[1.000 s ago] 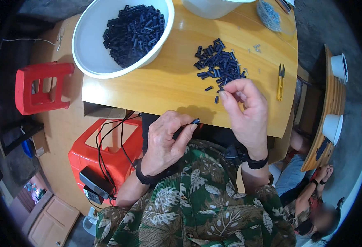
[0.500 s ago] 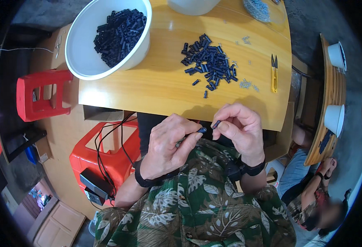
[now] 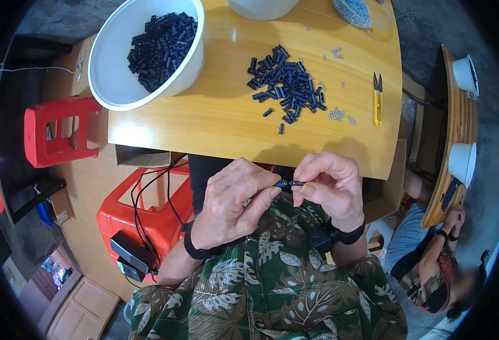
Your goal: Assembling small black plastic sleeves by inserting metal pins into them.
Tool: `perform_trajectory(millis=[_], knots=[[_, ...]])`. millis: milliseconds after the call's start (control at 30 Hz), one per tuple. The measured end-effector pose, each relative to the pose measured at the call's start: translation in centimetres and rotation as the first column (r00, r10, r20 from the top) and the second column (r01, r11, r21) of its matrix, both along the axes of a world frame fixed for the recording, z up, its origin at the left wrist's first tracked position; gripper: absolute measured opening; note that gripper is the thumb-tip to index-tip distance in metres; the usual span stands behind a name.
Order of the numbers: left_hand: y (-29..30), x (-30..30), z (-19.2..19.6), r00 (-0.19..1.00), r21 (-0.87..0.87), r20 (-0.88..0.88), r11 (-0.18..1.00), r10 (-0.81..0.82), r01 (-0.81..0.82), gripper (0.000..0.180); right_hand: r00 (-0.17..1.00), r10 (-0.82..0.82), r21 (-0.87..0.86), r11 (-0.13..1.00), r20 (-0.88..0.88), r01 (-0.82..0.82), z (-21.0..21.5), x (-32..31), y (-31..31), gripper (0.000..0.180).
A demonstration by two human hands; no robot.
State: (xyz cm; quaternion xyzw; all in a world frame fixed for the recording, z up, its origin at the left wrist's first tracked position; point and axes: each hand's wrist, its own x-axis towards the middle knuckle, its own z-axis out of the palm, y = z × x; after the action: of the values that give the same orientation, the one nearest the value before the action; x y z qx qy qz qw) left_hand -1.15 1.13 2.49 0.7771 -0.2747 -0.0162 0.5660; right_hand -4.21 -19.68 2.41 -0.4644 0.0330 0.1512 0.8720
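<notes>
Just off the table's near edge, my left hand (image 3: 235,195) pinches a small black plastic sleeve (image 3: 283,183) between thumb and fingers. My right hand (image 3: 331,190) pinches a thin dark pin-like piece (image 3: 296,183), its tip at the open end of the sleeve. The two parts are in line and look to be touching; whether the tip is inside I cannot tell. Beyond my hands a pile of black plastic sleeves (image 3: 289,85) lies on the yellow table (image 3: 215,133). Small metal springs or pins (image 3: 336,114) lie to its right.
A white tub (image 3: 107,62) of black parts stands at the table's left, another white container (image 3: 260,8) at the back. Yellow-handled snips (image 3: 378,102) lie at the right, a clear tray (image 3: 354,12) behind. Red stools (image 3: 147,204) stand left. A person (image 3: 430,266) sits at the right.
The gap between my hands has closed: my right hand's dark piece has moved left and levelled, and its tip now meets the sleeve in my left hand.
</notes>
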Motion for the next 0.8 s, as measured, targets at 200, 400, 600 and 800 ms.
perform_trajectory(millis=[200, 400, 600, 800], knots=[[0.0, 0.0, -0.1, 1.000, -0.013, 0.002, 1.000, -0.010, 0.010, 0.018, 1.000, 0.002, -0.066, 0.998, 0.011, -0.002, 0.5, -0.1, 0.0, 0.014], [0.1, 0.2, 0.2, 0.999, 0.013, -0.002, 0.999, -0.041, 0.041, 0.023, 0.999, 0.031, -0.135, 0.990, 0.028, -0.027, 0.6, 0.0, -0.3, 0.013], [0.2, 0.3, 0.2, 0.997, 0.025, -0.006, 0.997, -0.079, 0.079, 0.023, 0.994, 0.095, -0.223, 0.972, 0.057, -0.080, 0.7, 0.2, -0.8, 0.012], [0.2, 0.2, 0.3, 0.997, 0.031, -0.008, 0.997, -0.076, 0.076, 0.023, 0.991, 0.109, -0.255, 0.963, 0.077, -0.086, 0.8, 0.4, -0.9, 0.012]])
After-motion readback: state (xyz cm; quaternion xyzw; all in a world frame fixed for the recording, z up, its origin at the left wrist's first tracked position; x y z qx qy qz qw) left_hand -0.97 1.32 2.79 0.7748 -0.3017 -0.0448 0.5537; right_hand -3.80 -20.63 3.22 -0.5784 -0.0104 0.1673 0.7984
